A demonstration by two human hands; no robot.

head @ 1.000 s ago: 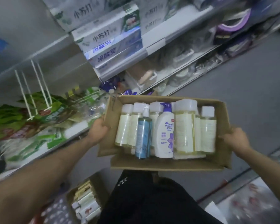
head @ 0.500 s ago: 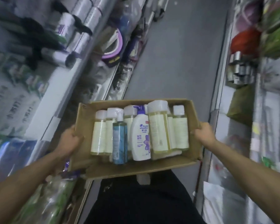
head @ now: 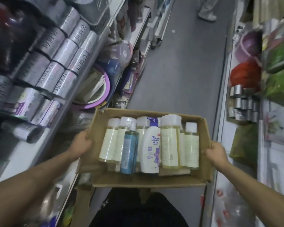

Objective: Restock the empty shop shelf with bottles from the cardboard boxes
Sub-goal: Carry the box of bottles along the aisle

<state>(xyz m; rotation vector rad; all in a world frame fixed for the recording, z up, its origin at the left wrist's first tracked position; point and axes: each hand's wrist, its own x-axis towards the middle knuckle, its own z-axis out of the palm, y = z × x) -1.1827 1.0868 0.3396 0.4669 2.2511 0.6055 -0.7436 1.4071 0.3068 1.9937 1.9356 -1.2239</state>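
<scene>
I carry an open cardboard box (head: pixel 154 181) at waist height in the middle of a shop aisle. My left hand (head: pixel 82 143) grips its left wall and my right hand (head: pixel 216 154) grips its right wall. Inside lie several pale yellow bottles with white caps (head: pixel 170 141), one blue bottle (head: pixel 129 153) and a white shampoo bottle with a purple pump (head: pixel 151 149), all with their caps pointing away from me.
Shelves on the left hold rolls of grey bin bags (head: pixel 56 63) and purple plastic basins (head: pixel 103 89). The right-hand shelves carry metal cans (head: pixel 243 104), a red bag (head: pixel 243 74) and green packs. A grey floor (head: pixel 179 71) runs ahead, with a person's legs (head: pixel 206 9) far down.
My view has swung right, from facing the left shelf to looking straight down the aisle. The box stays held in both hands with the bottles unmoved inside.
</scene>
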